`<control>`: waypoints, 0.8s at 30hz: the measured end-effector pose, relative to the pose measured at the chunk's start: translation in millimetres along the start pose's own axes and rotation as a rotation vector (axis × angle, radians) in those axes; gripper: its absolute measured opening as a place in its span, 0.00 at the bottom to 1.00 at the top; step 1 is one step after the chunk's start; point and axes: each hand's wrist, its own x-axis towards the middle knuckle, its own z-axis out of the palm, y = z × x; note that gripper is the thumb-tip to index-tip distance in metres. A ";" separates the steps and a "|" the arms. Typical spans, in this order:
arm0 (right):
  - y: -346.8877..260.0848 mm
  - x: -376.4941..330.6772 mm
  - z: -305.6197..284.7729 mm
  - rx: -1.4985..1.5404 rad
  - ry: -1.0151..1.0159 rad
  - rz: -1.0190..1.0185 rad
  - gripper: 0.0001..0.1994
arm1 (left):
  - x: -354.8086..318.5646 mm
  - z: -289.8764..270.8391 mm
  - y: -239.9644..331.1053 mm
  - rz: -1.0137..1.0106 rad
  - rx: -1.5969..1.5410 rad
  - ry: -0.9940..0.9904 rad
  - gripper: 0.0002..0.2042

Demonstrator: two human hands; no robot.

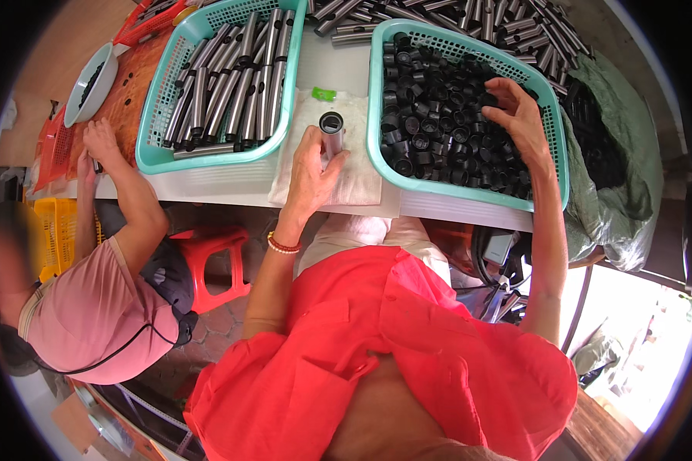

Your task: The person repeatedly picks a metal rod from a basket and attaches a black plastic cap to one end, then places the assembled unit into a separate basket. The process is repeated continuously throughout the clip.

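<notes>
Now keep left hand clamped around metal tube, standing upright on white cloth between 2 teal baskets. Hold long axis vertical, open end up toward camera, lower end braced on cloth. Spread right hand over black caps in right basket; fingers rest loosely, grip on any 1 cap not discernible. Pinch 1 cap only; seat squarely on tube mouth.
</notes>
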 end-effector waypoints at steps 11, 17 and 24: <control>-92.0 0.7 88.9 0.299 -0.361 -0.099 0.17 | 0.3 2.6 -3.1 -0.027 -0.066 0.055 0.15; -105.5 -1.3 115.9 -0.288 -0.134 -0.534 0.15 | 3.1 -4.7 8.8 -0.051 -0.024 -0.012 0.13; -132.1 5.1 124.6 -0.089 -0.358 -0.599 0.14 | 1.7 -4.7 10.7 -0.034 -0.046 0.019 0.14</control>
